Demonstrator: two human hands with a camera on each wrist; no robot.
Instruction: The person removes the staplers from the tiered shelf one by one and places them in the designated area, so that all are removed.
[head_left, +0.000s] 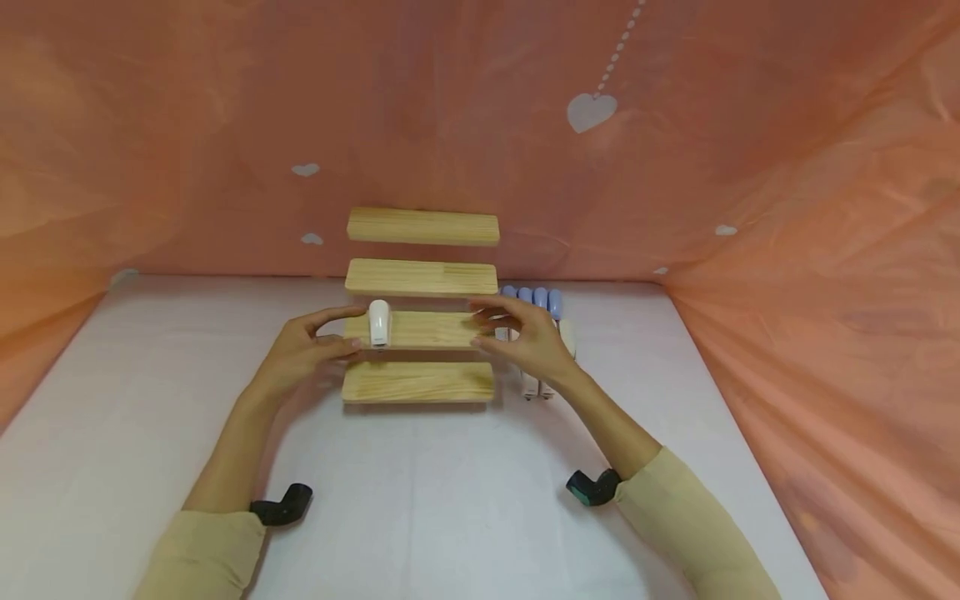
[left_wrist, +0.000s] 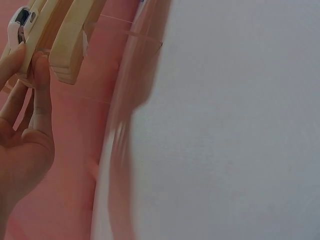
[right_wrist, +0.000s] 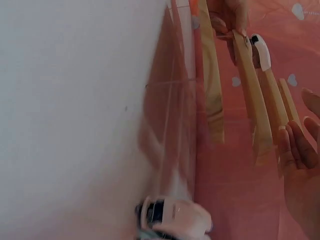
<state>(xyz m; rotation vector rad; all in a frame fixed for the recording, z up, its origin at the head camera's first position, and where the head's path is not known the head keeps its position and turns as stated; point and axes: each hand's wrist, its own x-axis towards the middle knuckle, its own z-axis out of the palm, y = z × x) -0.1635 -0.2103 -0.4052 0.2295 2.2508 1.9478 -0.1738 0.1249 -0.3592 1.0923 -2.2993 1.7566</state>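
Note:
A small white stapler (head_left: 379, 323) rests near the left end of the third wooden shelf board (head_left: 435, 330) from the top. My left hand (head_left: 303, 346) pinches that board's left end, thumb on one side and fingers on the other, as the left wrist view shows its fingers (left_wrist: 42, 75) against the wood. My right hand (head_left: 528, 337) hovers around the board's right end, thumb and fingers spread apart. In the right wrist view the right hand's fingers (right_wrist: 295, 145) are extended by the board ends; whether they touch wood I cannot tell.
Above are two more boards (head_left: 422, 277), and one lower board (head_left: 417, 382) lies below. Lavender staplers (head_left: 540, 298) and pale pink staplers (head_left: 531, 387) stand partly hidden behind my right hand. A pink cloth with hearts (head_left: 592, 112) hangs behind the white table (head_left: 420, 500).

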